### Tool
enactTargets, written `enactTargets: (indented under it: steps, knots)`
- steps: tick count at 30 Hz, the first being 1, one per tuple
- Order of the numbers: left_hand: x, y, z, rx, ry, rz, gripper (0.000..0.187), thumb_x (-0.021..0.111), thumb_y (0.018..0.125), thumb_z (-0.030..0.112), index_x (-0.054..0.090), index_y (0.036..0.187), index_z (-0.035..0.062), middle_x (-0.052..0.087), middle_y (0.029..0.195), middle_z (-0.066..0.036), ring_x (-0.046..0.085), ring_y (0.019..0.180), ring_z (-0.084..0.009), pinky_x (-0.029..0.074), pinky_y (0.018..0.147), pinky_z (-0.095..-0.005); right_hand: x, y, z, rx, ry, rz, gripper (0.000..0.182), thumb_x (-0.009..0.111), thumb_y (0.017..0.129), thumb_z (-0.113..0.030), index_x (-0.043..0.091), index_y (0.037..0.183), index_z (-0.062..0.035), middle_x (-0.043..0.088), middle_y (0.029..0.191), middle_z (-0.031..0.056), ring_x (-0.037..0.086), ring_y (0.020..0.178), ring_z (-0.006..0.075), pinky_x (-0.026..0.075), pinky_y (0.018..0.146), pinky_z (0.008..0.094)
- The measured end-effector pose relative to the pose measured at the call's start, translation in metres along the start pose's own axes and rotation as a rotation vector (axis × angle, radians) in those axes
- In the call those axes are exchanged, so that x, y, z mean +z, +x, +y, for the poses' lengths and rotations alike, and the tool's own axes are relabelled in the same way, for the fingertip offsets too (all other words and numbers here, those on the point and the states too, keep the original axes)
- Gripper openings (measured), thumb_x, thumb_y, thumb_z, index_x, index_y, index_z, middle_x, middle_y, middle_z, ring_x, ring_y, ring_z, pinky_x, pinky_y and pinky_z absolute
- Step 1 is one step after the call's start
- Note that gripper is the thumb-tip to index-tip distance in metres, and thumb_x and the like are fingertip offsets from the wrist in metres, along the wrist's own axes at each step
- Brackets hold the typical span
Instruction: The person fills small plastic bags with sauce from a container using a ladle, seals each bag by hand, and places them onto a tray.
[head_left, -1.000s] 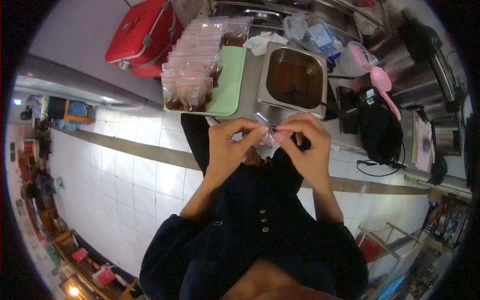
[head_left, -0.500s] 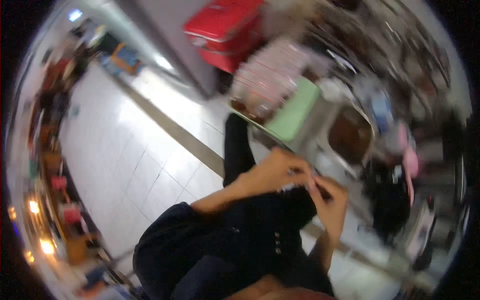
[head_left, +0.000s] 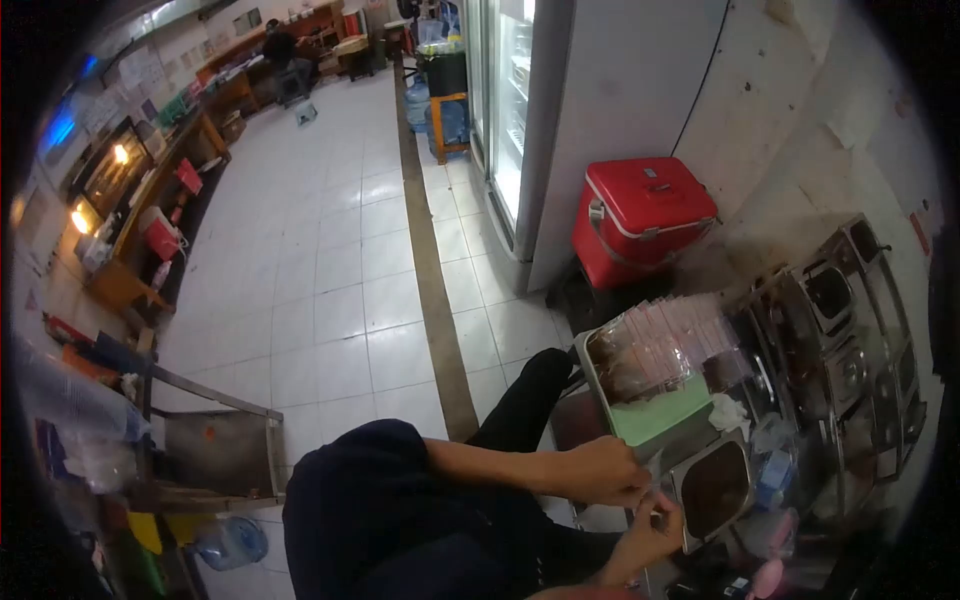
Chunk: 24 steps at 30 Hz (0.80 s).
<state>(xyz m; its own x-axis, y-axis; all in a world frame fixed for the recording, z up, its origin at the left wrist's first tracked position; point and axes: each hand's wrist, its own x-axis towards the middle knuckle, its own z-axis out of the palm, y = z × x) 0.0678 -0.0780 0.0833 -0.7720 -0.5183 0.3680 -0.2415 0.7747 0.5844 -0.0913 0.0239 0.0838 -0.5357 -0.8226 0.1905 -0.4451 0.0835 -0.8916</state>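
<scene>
Both hands meet at the lower centre right, above my dark-clothed lap. My left hand has its fingers curled and touches the fingertips of my right hand. The right hand's thumb and finger are pinched together in a ring. Anything between the fingertips is too small to make out. Just beyond the hands is a metal tray with a green board and a stack of clear plastic packets. Beside my right hand sits a metal pan with dark brown contents.
A red cooler box stands beyond the tray, next to a glass-door fridge. Metal racks and pans line the right. A wooden chair and a water bottle are at left. One person sits far back.
The view has swung toward the room's far end and sharpened. My hands now appear lower in view, still together at the fingertips.
</scene>
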Motion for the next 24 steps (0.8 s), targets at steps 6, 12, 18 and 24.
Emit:
enactTargets:
  steps: [6,12,18,24]
  knots:
    - [-0.039,0.018,0.015,0.223,0.039,0.493,0.032,0.067,0.098,0.034,0.065,0.093,0.0028,0.065,0.082,-0.014,0.066,0.075,-0.0294,0.051,0.067,-0.0391,-0.016,0.002,-0.011,-0.134,0.059,-0.032,0.007,0.069,0.087,0.006,0.067,0.092,0.0026,0.069,0.089,0.009,0.066,0.082,0.0155,0.052,0.064,0.0263]
    - [-0.01,0.023,-0.01,0.207,-0.41,0.101,0.026,0.061,0.103,0.024,0.068,0.106,-0.0008,0.069,0.093,-0.015,0.069,0.086,-0.0283,0.052,0.08,-0.0397,-0.035,0.005,0.003,0.142,0.336,-0.239,0.012,0.07,0.085,0.012,0.063,0.086,0.0017,0.068,0.088,0.0127,0.069,0.069,0.0193,0.057,0.055,0.0274]
    - [-0.002,0.025,-0.016,0.174,-0.489,-0.032,0.025,0.064,0.1,0.021,0.074,0.117,0.0053,0.074,0.104,-0.016,0.073,0.093,-0.0292,0.057,0.083,-0.0407,-0.052,0.008,0.025,-0.026,0.174,-0.542,0.02,0.071,0.082,0.016,0.072,0.099,0.0063,0.072,0.085,0.0152,0.066,0.063,0.0165,0.051,0.05,0.027]
    - [-0.02,0.014,0.015,0.219,-0.084,-0.194,0.054,0.08,0.084,0.043,0.069,0.125,0.0099,0.069,0.117,-0.008,0.064,0.112,-0.0272,0.043,0.103,-0.0442,-0.049,-0.004,-0.015,-0.07,-0.061,-0.356,0.034,0.086,0.075,-0.005,0.075,0.106,0.0019,0.066,0.088,0.0091,0.065,0.069,0.0152,0.052,0.058,0.0296]
